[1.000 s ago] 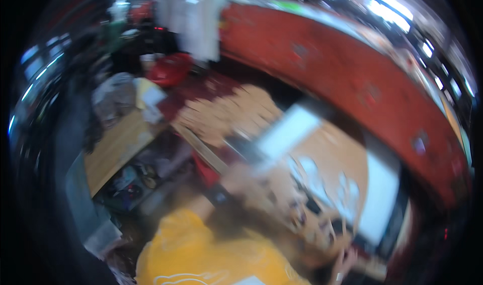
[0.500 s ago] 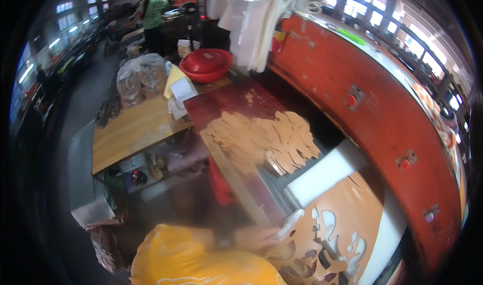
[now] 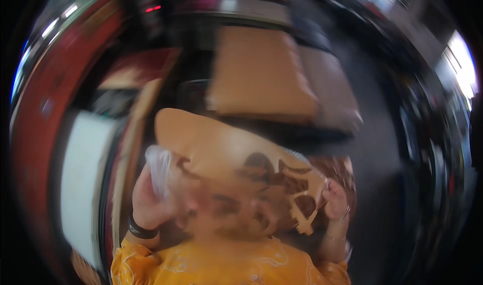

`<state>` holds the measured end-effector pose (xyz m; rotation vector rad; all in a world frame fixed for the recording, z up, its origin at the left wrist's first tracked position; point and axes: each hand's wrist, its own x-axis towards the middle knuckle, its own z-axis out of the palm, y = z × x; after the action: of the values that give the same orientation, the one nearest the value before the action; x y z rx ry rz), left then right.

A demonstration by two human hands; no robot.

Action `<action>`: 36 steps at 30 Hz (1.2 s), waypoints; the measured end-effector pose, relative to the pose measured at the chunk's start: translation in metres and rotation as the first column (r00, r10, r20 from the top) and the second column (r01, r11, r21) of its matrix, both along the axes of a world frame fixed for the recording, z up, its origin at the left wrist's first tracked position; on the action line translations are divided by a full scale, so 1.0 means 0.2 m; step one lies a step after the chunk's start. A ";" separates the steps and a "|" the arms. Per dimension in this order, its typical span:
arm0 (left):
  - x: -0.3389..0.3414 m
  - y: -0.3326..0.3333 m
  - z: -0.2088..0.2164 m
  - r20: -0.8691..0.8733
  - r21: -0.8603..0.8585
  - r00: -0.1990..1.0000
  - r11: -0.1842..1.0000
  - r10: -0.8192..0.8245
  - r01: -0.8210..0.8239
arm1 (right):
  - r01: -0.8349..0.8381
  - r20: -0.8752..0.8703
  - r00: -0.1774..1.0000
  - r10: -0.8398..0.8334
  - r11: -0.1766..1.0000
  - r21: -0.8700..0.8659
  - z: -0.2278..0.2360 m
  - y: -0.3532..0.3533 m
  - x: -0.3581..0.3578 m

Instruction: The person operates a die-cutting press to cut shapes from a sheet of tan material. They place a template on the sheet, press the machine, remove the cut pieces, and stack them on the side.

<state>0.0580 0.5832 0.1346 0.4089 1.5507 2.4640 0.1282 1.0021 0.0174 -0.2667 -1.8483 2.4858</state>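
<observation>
A tan, leather-like sheet (image 3: 216,141) with cut-out holes is held up in front of my body. Its far edge is whole and rounded, while ragged openings and narrow strips fill the near and right parts. My left hand (image 3: 153,199) grips the sheet's left side, with clear plastic (image 3: 160,167) around the thumb area and a dark band at the wrist. At the right end, the fingers of my right hand (image 3: 335,199) close on the sheet's edge. Motion blur smears the sheet's middle and my left fingertips.
On the left stand a red machine (image 3: 43,109) and a white board (image 3: 83,177), beside a wooden-edged table (image 3: 132,154). Ahead lies a thick stack of tan sheets (image 3: 259,73). A brown, crinkled bundle (image 3: 346,172) sits behind my right hand. Grey floor (image 3: 375,134) runs along the right.
My view has swung to the right, so the red machine now stands on the left. The cut-out sheet, earlier lying at the white board, is now lifted between both hands.
</observation>
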 end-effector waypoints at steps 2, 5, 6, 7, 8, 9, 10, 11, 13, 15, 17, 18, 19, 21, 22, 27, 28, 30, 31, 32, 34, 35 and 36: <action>-0.22 0.37 -0.02 0.169 0.063 0.966 0.980 -0.196 0.188 | 0.131 -0.082 0.987 -0.142 0.983 -0.129 0.07 0.35 0.36; -0.46 0.96 -0.01 0.130 -0.034 0.820 0.824 -0.557 0.566 | 0.722 -0.061 0.669 -0.740 0.668 -0.181 0.20 0.74 0.79; -0.61 1.22 0.00 0.154 0.057 0.675 0.688 -0.722 0.723 | 0.808 -0.098 0.568 -0.818 0.576 -0.126 0.26 0.86 0.87; -0.70 1.47 -0.01 0.028 -0.068 0.507 0.505 -0.861 0.861 | 0.818 -0.191 0.545 -0.817 0.568 -0.094 0.32 0.94 0.98; -0.83 1.78 -0.02 0.095 -0.076 0.434 0.428 -0.896 0.900 | 0.862 -0.220 0.481 -0.849 0.504 -0.062 0.37 1.07 1.02; -0.88 2.00 -0.05 0.133 -0.083 0.364 0.356 -0.922 0.931 | 0.909 -0.252 0.397 -0.883 0.416 -0.028 0.37 1.12 1.10; -0.94 2.19 -0.12 0.111 -0.163 0.391 0.371 -0.914 0.914 | 0.915 -0.234 0.398 -0.887 0.402 0.031 0.34 1.13 1.17; -1.00 2.35 -0.18 0.136 -0.115 0.313 0.299 -0.940 0.947 | 0.933 -0.210 0.360 -0.909 0.348 0.091 0.29 1.17 1.22; -1.04 2.58 -0.38 0.215 -0.153 0.358 0.331 -0.908 0.931 | 0.915 -0.300 0.404 -0.864 0.381 0.135 0.09 1.18 1.30; -0.96 2.71 -0.72 0.278 -0.320 0.551 0.465 -0.787 0.825 | 0.941 -0.200 0.339 -0.919 0.334 0.057 -0.23 1.11 1.35; -0.97 2.59 -1.05 0.255 -0.509 0.662 0.484 -0.705 0.712 | 0.885 -0.088 0.409 -0.908 0.372 0.280 -0.63 0.94 1.36; -0.98 2.49 -1.21 0.344 -0.564 0.723 0.484 -0.599 0.670 | 0.606 0.008 0.334 -0.943 0.221 0.765 -0.83 0.83 1.34; -0.96 2.33 -1.38 0.442 -0.544 0.788 0.570 -0.429 0.615 | 0.462 0.288 0.333 -0.898 0.422 0.780 -1.03 0.70 1.31; -1.05 1.86 -1.62 0.539 -0.602 0.715 0.389 -0.445 0.697 | 0.055 0.716 0.312 -0.625 0.764 0.643 -1.34 0.47 1.22; -1.10 1.61 -1.71 0.686 -0.585 0.670 0.333 -0.284 0.740 | 0.182 0.817 0.327 -0.475 0.880 0.439 -1.45 0.39 1.15; -1.57 0.55 -1.95 0.590 -0.779 0.674 0.532 0.445 0.331 | 0.036 0.695 0.688 -0.210 0.966 0.255 -1.57 0.43 0.35; -1.69 0.45 -1.98 0.592 -0.743 0.697 0.609 0.404 0.277 | -0.081 0.702 0.677 -0.219 0.927 0.367 -1.53 0.48 0.12; -1.93 0.35 -2.03 0.602 -0.657 0.694 0.740 0.396 0.147 | -0.231 0.642 0.737 -0.211 0.814 0.534 -1.44 0.58 -0.36; -2.04 0.35 -2.06 0.579 -0.624 0.723 0.776 0.378 0.094 | -0.129 0.580 0.779 -0.239 0.844 0.520 -1.39 0.59 -0.59; -2.15 0.39 -2.10 0.516 -0.640 0.759 0.768 0.398 0.032 | -0.025 0.572 0.758 -0.314 0.862 0.507 -1.36 0.56 -0.80; -2.31 0.50 -2.17 0.180 -0.914 0.927 0.405 0.329 0.034 | 0.021 0.446 0.862 -0.241 0.896 0.444 -1.29 0.49 -1.18; -2.34 0.53 -2.21 0.183 -0.920 0.917 0.390 0.355 0.033 | 0.063 0.428 0.868 -0.253 0.910 0.410 -1.26 0.41 -1.31; -2.34 0.59 -2.24 0.235 -0.874 0.783 0.478 0.576 -0.089 | 0.109 0.428 0.862 -0.272 0.923 0.368 -1.23 0.32 -1.38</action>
<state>-0.4100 0.7010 -0.3141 -0.7520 2.4130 1.4460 -0.1487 1.0666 -0.2286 -1.0684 -2.2303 2.0470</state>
